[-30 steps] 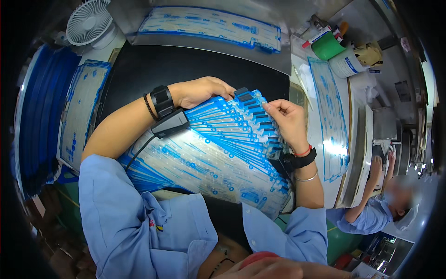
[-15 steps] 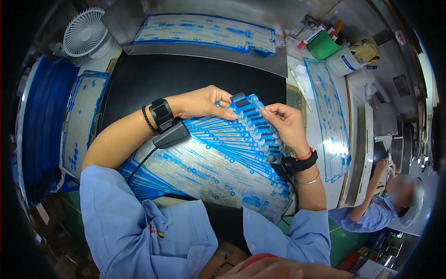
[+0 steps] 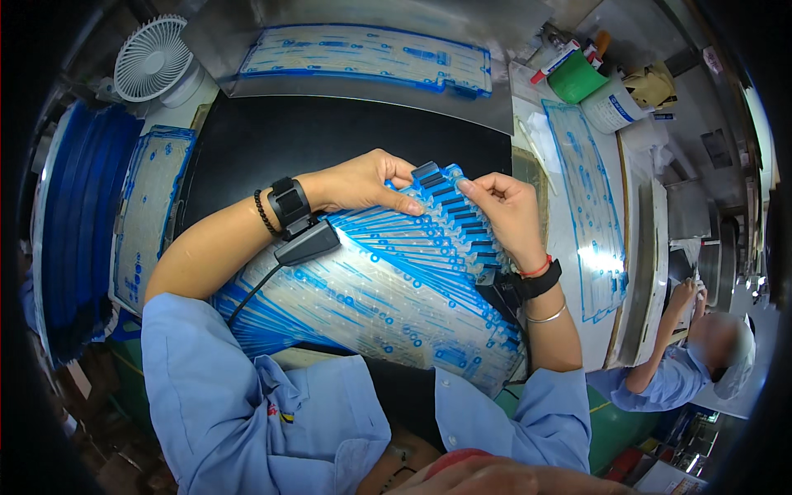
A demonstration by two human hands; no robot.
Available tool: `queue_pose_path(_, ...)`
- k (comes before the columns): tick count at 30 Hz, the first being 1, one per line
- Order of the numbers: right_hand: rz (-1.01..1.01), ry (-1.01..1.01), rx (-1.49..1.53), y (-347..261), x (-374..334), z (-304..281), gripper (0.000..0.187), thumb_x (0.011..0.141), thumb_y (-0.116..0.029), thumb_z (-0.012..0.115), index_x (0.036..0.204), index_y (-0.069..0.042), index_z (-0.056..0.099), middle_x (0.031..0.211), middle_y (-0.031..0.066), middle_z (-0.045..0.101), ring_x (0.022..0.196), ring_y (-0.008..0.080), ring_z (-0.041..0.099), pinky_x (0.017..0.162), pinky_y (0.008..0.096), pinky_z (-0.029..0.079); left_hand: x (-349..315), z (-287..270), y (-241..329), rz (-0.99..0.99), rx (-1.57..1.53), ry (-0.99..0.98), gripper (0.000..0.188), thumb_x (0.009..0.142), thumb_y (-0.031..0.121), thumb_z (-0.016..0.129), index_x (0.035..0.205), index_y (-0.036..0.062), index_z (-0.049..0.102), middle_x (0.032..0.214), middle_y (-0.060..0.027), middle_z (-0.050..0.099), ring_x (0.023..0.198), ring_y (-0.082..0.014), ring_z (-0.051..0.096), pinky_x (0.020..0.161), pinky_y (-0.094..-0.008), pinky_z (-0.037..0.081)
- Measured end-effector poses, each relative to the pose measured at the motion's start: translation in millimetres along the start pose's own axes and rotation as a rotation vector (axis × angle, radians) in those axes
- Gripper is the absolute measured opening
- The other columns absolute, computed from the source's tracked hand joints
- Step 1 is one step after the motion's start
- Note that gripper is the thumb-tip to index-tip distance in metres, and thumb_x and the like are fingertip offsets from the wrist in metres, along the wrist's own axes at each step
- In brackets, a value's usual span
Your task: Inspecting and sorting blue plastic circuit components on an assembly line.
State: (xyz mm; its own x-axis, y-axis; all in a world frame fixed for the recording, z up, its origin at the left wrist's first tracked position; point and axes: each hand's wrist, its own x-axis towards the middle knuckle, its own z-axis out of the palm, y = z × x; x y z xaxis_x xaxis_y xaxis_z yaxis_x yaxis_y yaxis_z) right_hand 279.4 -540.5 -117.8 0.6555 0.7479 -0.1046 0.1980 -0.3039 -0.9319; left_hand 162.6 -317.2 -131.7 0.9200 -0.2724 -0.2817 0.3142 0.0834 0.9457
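A fanned stack of clear flexible circuit films (image 3: 388,305) with blue edges and blue printed marks lies in front of me. Along its far right side, their dark-tipped tabs (image 3: 456,216) spread out in a stepped row. My left hand (image 3: 375,186) grips the far edge of the stack, thumb on top and fingers bent behind. With thumb and forefinger closed, my right hand (image 3: 505,210) pinches the corner of a film next to the tabs. A black wrist device with a cable (image 3: 307,245) hangs from my left wrist over the films.
A black mat (image 3: 330,132) lies under the work. More films (image 3: 363,58) lean at the back, with others on the left (image 3: 150,219) and right (image 3: 587,206). A white fan (image 3: 157,62) stands far left, pen cups (image 3: 575,81) far right. A co-worker (image 3: 693,355) works at right.
My right thumb and forefinger have shifted slightly left and up along the tabs. My left hand keeps nearly the same hold on the stack.
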Motion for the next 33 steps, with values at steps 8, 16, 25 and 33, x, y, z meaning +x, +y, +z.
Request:
queue_pose_path(8, -0.078, 0.149, 0.242, 0.4, -3.8, 11.8, 0.016, 0.088, -0.014, 0.067, 0.087, 0.002, 0.067, 0.073, 0.0002, 0.064, 0.067, 0.0035, 0.056, 0.061, 0.0172, 0.044, 0.5, -0.6, -4.4, 0.018, 0.010, -0.008, 0.036, 0.079, 0.020, 0.076, 0.109, 0.0027, 0.067, 0.099, -0.0116, 0.071, 0.084, -0.0137, 0.069, 0.078, -0.0258, 0.054)
queue_pose_path(16, -0.094, 0.083, -0.040, 4.4, -9.3, 5.4, 0.023, 0.086, -0.021, 0.069, 0.079, 0.001, 0.070, 0.058, -0.0025, 0.056, 0.053, 0.0023, 0.043, 0.048, 0.0208, 0.031, -0.4, -3.4, -1.4, -0.019, -0.015, -0.038, 0.032, 0.082, 0.023, 0.073, 0.107, 0.0026, 0.068, 0.096, -0.0109, 0.071, 0.080, -0.0130, 0.069, 0.074, -0.0252, 0.055)
queue_pose_path(25, -0.155, 0.115, 0.087, 5.6, -11.4, 8.3, 0.019, 0.084, -0.017, 0.071, 0.083, 0.001, 0.069, 0.064, -0.0012, 0.061, 0.055, 0.0027, 0.048, 0.049, 0.0192, 0.036, 1.5, -7.7, -6.1, -0.057, -0.089, -0.039, 0.029, 0.085, 0.023, 0.071, 0.104, 0.0009, 0.068, 0.095, -0.0123, 0.071, 0.080, -0.0132, 0.069, 0.072, -0.0247, 0.055)
queue_pose_path(33, -0.069, 0.057, -0.001, -1.8, -6.3, 3.4, 0.016, 0.084, -0.014, 0.071, 0.085, 0.002, 0.069, 0.070, 0.0004, 0.064, 0.061, 0.0020, 0.051, 0.053, 0.0175, 0.038, 1.9, 3.2, -2.5, -0.015, -0.021, 0.029, 0.027, 0.081, 0.018, 0.075, 0.101, 0.0014, 0.069, 0.089, -0.0115, 0.072, 0.075, -0.0123, 0.069, 0.070, -0.0224, 0.055)
